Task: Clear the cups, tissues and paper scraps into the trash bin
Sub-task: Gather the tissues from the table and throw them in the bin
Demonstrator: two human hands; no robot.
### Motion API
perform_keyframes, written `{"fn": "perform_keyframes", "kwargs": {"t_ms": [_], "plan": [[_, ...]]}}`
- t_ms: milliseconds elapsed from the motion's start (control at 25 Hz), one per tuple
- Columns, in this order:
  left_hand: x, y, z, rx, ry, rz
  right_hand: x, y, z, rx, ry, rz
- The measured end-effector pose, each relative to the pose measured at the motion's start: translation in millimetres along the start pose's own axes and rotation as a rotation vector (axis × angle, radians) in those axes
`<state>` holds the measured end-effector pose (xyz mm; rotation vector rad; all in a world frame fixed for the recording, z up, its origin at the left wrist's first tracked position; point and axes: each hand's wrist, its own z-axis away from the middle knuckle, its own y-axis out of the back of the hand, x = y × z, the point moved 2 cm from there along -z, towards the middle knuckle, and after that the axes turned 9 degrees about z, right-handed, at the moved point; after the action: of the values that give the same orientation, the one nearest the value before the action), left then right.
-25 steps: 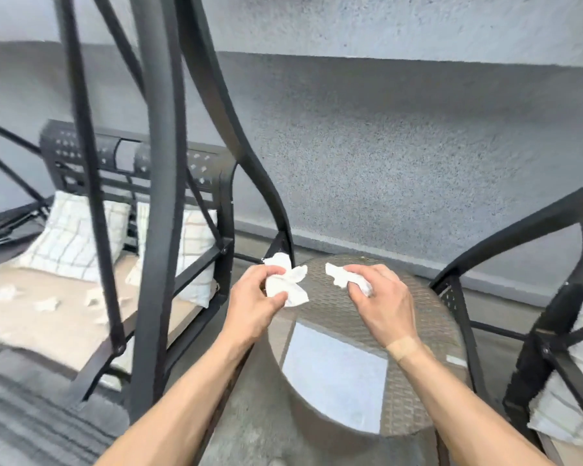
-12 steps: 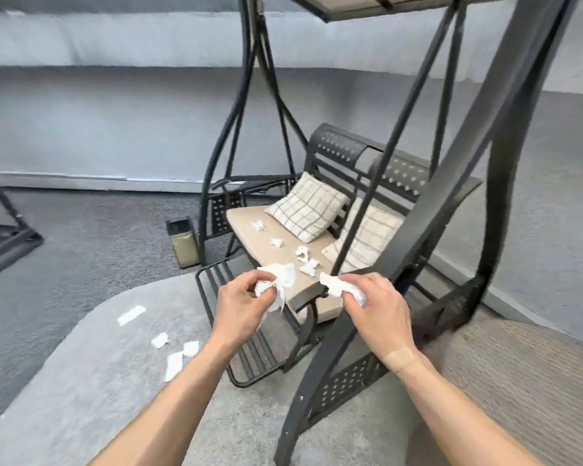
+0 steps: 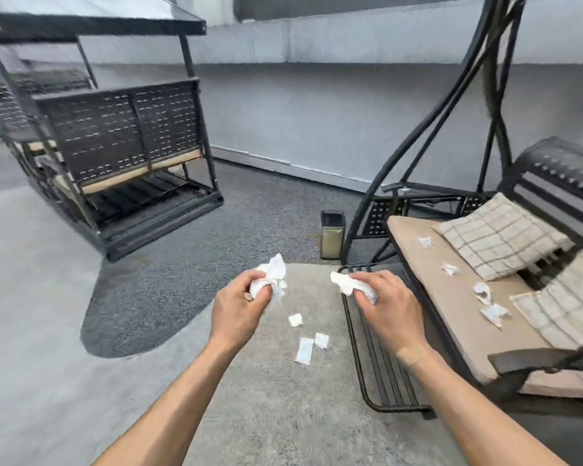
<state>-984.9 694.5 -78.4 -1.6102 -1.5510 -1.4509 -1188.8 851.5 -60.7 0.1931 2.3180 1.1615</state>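
Each grip is closed on a crumpled white tissue wad, left hand (image 3: 239, 306) and right hand (image 3: 389, 309), well short of the small dark-lidded metal trash bin (image 3: 332, 234) by the swing frame, while white paper scraps (image 3: 305, 344) on the floor and more scraps (image 3: 485, 297) on the tan seat cushion (image 3: 451, 311) remain, so the job looks barely half done.
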Motion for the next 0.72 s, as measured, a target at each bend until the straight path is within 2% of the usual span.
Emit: {"fn": "perform_keyframes", "kwargs": {"t_ms": [240, 480, 720], "plan": [[-51.3, 22.2, -78.2, 0.0, 0.016, -0.048, -26.3, -68.4, -58.9, -0.029, -0.009, 0.023], [-91.9, -18.0, -178.1, -0.049, 0.032, -0.006, -1.5, -139.3, -151.1, -0.028, -0.016, -0.01], [-116.7, -68.4, -321.3, -0.031, 0.038, -0.004, 33.2, -207.4, -292.6, -0.012, -0.012, -0.029]]}}
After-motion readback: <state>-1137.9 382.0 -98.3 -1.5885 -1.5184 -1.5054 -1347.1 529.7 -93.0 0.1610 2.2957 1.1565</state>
